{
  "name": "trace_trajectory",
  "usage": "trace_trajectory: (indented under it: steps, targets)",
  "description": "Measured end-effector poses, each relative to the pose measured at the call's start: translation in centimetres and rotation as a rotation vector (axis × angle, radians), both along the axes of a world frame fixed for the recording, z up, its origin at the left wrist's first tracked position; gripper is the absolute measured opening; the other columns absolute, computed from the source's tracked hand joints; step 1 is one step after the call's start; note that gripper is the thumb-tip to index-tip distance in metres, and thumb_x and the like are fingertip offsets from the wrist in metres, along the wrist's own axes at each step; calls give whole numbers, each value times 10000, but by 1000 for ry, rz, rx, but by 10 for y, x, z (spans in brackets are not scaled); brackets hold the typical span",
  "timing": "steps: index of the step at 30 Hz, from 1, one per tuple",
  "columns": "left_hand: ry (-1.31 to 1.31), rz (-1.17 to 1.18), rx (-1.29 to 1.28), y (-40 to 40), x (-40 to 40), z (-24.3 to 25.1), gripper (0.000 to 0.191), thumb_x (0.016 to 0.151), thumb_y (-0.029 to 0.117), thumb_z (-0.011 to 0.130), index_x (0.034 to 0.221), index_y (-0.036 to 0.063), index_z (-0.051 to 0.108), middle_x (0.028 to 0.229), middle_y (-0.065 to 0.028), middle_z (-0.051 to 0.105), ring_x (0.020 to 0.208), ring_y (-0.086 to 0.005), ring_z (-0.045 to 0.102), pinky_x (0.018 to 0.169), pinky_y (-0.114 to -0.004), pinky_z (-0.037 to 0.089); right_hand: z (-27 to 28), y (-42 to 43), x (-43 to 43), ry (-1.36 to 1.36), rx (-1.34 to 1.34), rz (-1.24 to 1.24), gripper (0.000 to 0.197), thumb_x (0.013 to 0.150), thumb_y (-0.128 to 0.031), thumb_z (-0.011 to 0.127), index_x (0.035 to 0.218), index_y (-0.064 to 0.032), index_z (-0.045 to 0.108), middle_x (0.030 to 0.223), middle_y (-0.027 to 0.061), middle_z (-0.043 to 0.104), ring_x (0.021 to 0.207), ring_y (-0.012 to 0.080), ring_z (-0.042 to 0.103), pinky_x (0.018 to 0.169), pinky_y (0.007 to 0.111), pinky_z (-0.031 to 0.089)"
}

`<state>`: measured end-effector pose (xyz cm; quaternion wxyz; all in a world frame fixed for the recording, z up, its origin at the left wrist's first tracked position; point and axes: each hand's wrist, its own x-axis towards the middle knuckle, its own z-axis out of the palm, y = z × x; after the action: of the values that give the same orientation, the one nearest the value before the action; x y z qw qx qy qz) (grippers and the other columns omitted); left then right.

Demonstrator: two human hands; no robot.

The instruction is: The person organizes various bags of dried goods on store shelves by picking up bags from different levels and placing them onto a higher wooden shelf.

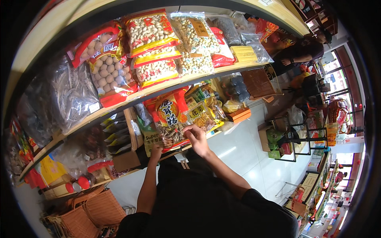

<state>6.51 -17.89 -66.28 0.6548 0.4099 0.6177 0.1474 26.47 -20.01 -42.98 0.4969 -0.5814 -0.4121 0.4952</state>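
Note:
A clear-and-red plastic bag of dried mushrooms point(171, 119), bearing large writing, stands tilted on the lower shelf in front of me. My left hand point(156, 152) has its fingers closed at the lower left corner of this bag. A green pouch point(149, 137) with writing sits right beside those fingers. At the bag's right edge is my right hand point(196, 139), its fingers bent; whether they pinch the plastic is unclear. Just beyond it leans a yellow-edged bag of dried food strands point(201, 114).
Above, the upper shelf point(166, 81) holds bags of cashews point(151, 31), round brown dried fruit point(110, 71) and other dried goods. Wicker baskets point(101, 208) stand low on the left. A black rack point(308, 134) with goods is to the right. Another person point(303, 50) stands past the shelf's end.

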Motion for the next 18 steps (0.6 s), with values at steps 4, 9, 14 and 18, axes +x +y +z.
trace_trajectory:
  steps: [4,9,14,18]
  targets:
    - [-140,139,202,-30,-50,-71,218,823,136,575,973,-9,512,789,-104,559,744,-195,564,683,-342,464,174,10,-60,229,398,371,205,971,-94,415,1001,26,578,901,111,613,821,185,590,746,316,483]
    - [-53,-258,186,-14,-34,-22,339,842,210,629,1062,-26,525,887,-125,610,836,-224,602,728,-339,482,286,-15,-103,583,901,750,441,955,-352,466,1059,48,622,900,162,611,781,248,561,728,396,468]
    - [74,-78,194,-23,-59,10,265,849,214,590,1035,26,587,940,-137,637,911,-253,614,794,-343,471,309,-30,-149,994,1095,640,529,969,-431,463,1106,47,642,926,156,607,860,249,532,767,367,442]
    - [44,-14,159,-24,-59,42,277,852,229,588,1041,28,608,973,-133,633,941,-260,607,818,-350,458,311,-8,-135,798,1320,819,590,970,-477,423,1120,51,638,1025,181,601,878,285,537,794,378,437]
